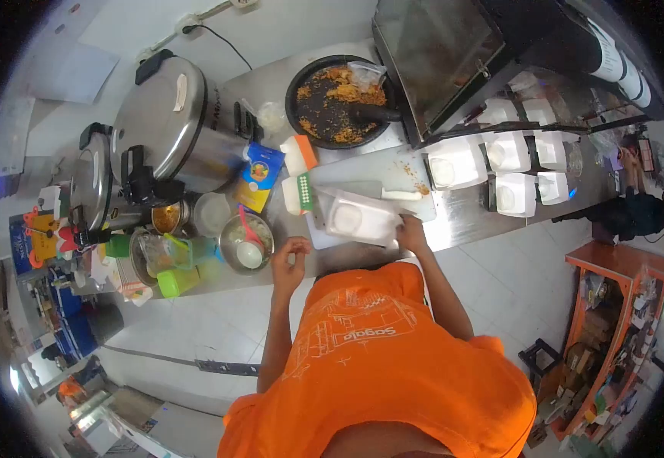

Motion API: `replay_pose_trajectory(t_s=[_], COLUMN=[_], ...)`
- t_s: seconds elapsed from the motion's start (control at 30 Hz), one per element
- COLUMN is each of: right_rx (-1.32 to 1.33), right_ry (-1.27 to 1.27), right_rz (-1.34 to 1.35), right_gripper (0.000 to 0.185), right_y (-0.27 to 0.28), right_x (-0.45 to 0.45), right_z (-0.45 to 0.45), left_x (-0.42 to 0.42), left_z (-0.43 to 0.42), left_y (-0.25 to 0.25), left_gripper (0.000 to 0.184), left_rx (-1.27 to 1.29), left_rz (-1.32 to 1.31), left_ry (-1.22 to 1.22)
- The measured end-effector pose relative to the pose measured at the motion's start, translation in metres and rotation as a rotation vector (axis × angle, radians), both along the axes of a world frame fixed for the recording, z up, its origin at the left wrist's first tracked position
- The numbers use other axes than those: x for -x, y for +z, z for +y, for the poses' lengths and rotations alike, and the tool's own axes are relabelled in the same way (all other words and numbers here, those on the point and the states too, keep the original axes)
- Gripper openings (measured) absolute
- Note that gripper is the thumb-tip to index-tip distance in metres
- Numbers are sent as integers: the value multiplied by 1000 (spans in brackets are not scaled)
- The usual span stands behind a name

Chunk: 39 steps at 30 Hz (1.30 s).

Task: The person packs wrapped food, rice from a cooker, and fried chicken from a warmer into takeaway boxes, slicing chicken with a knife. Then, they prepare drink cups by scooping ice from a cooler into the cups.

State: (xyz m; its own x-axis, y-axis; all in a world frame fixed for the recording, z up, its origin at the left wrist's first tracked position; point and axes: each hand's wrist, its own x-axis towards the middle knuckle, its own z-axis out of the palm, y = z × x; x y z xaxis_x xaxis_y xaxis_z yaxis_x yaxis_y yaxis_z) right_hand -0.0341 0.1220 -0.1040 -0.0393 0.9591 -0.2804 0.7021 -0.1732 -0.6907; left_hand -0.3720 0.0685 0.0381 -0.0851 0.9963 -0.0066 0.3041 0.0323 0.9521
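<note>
My right hand point(411, 233) grips the right end of an open white food box point(378, 222). A round white mound, looking like rice, lies in the box. Beneath it is a white cutting board point(356, 169), on which a white-handled knife point(400, 195) rests. My left hand point(291, 256) hovers at the counter's front edge, fingers loosely bent and apart, with nothing seen in it. Close to its left stands a steel bowl point(230, 265) with a pink-handled ladle point(246, 237). Two small folded boxes, one orange-topped point(298, 155) and one green-patterned point(297, 194), sit behind the board.
A dark stone mortar point(298, 122) with orange-brown crumbs stands at the back. Several white boxes point(509, 152) line the right, under a dark glass cabinet point(442, 57). Large steel pressure cookers point(168, 126) and a blue-yellow packet point(259, 177) are left. A co-worker's arm point(632, 164) shows far right.
</note>
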Motion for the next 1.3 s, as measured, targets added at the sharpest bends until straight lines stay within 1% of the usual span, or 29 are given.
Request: replay_pose_trajectory(t_s=[0.03,0.13,0.17,0.2,0.23,0.27,0.3,0.33,0.4,0.5,0.53,0.63,0.67,0.7,0.73,0.77,0.8,0.83,0.87,0.9,0.93,0.97,1.03,1.13,1.17,1.2,1.23,1.27,1.3], right_rx=[-36,22,37,117,34,48,41,173,158,-271,3,296,-35,-216,-293,-313,-167,-228,-301,-369,-420,-559,-759,-541,-758,-722,-864,-804,-652], right_ry=[-16,-160,-107,-229,-196,-282,-233,-442,-556,-238,-446,-299,-378,-226,-152,-189,-79,88,245,398,566,661,837,1059,953,1006,1066,916,762], right_rz=[50,52,-155,-104,-313,-338,-407,-423,-484,-875,-706,-1035,-867,-598,-472,43,114,212,257,190,118,35,-261,-630,-514,-449,-55,155,283], right_gripper=[44,42,45,49,52,55,56,57,57,52,50,46,41,29,21,20,21,22,25,28,26,16,16,16,9,13,19,30,28], right_y=[3,11,1,8,-23,-27,-17,4,3,-73,-67,6,19,25,41,48,62,76,58,84,92,72,47,-22,-71,-31,5,32,42], right_x=[-18,-86,-119,-142,-184,-213,-236,-236,-258,-335,-331,-262,-228,-199,-140,-72,-6,63,119,181,229,270,323,344,342,341,339,334,334], right_z=[-13,-60,-76,-88,-105,-112,-111,-97,-79,-53,-34,21,23,32,48,60,72,77,87,88,98,107,116,139,152,151,154,144,141], left_x=[3,21,25,30,35,40,42,43,47,52,53,66,71,76,80,83,83,84,85,87,88,88,93,98,107,112,115,120,124], left_z=[0,-9,-13,-14,-14,-16,-15,-13,-11,-12,-14,-32,-45,-57,-69,-80,-91,-99,-104,-107,-108,-110,-110,-122,-131,-141,-148,-154,-158], left_y=[0,-11,-12,-14,-16,-26,-30,-33,-36,-18,-10,-10,-13,-18,-24,-30,-37,-44,-47,-48,-47,-45,-24,-18,-17,-16,-16,-15,-13], left_gripper=[19,19,18,17,16,15,14,14,13,14,13,13,13,13,14,15,15,14,14,14,14,15,12,12,15,14,12,12,12], left_rx=[10,20,26,35,46,26,4,-18,8,116,135,120,107,91,73,59,67,72,78,58,37,14,46,53,40,68,92,80,62], left_rz=[-9,-16,-6,6,19,12,12,12,11,-4,-8,-44,-61,-76,-91,-106,-155,-202,-251,-280,-309,-337,-207,-109,-66,-38,-11,-73,-144], left_ry=[-9,42,50,62,77,85,78,71,20,-70,-75,-20,14,66,114,159,177,194,209,189,168,150,141,174,233,293,375,426,456])
